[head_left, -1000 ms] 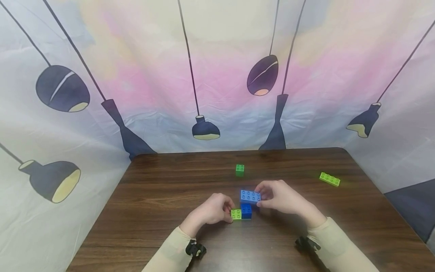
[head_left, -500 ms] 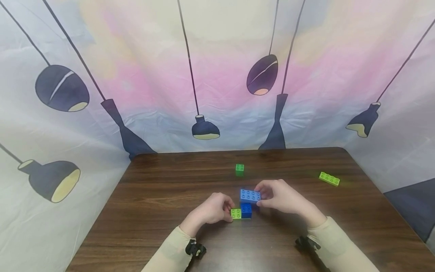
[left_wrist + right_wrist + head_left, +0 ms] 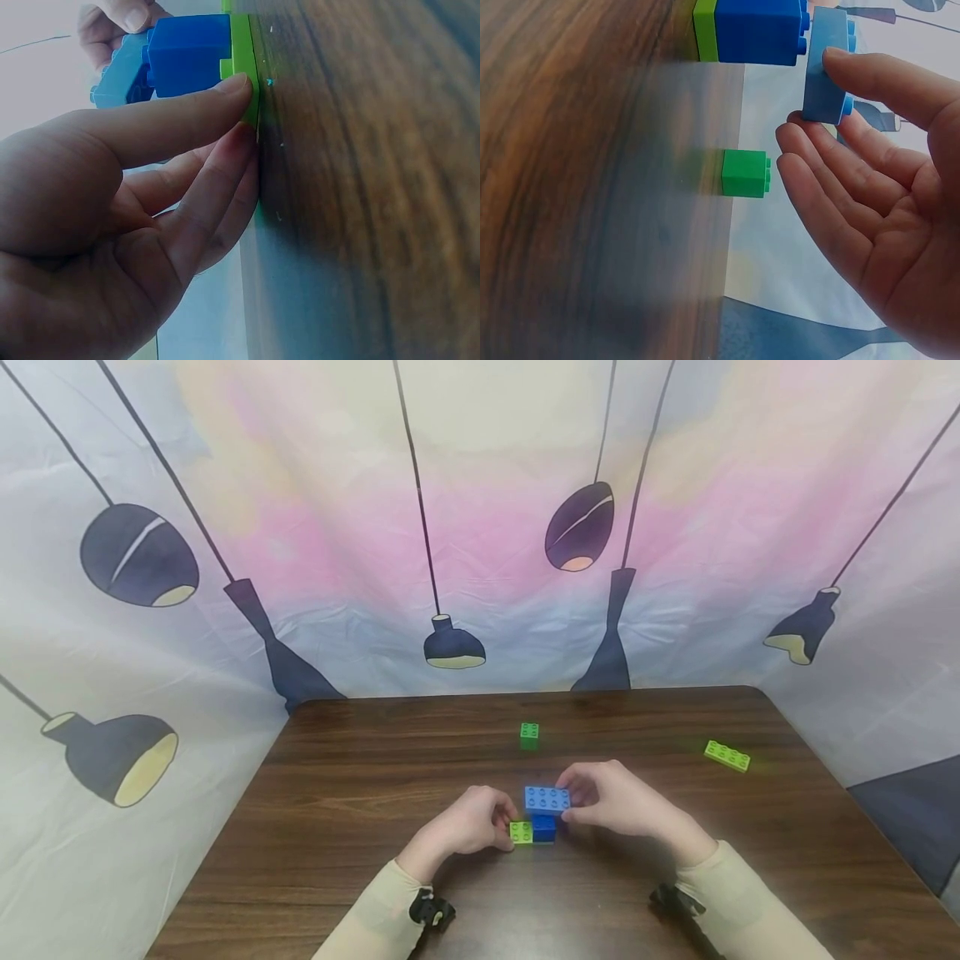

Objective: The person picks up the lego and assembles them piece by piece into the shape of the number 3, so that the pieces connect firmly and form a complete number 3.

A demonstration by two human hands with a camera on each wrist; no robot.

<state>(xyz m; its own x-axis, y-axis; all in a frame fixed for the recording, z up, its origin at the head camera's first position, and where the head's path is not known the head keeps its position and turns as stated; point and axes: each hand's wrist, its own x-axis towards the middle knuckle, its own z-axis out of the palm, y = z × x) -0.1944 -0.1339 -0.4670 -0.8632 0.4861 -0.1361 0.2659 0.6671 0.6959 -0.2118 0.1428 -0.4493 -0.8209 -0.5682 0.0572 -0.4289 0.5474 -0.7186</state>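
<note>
My left hand (image 3: 474, 821) pinches the left end of a thin lime-green building brick (image 3: 521, 832) lying on the table. A dark blue brick (image 3: 191, 56) is stacked on that brick's right part. Between thumb and fingers, my right hand (image 3: 617, 797) holds a light blue brick (image 3: 546, 799) by its right end. It hangs just over the dark blue brick, tilted in the left wrist view, and a narrow gap shows above the dark blue studs in the right wrist view (image 3: 828, 67).
A green brick (image 3: 529, 737) stands upright on the brown wooden table (image 3: 375, 752), behind the hands. Farther right lies a second thin lime-green brick (image 3: 727, 756). A cloth backdrop (image 3: 337, 527) printed with lamps hangs around the table's far and side edges.
My right hand has moved the light blue brick slightly left and toward me, so it now overlaps the dark blue brick more. The left hand has stayed in place.
</note>
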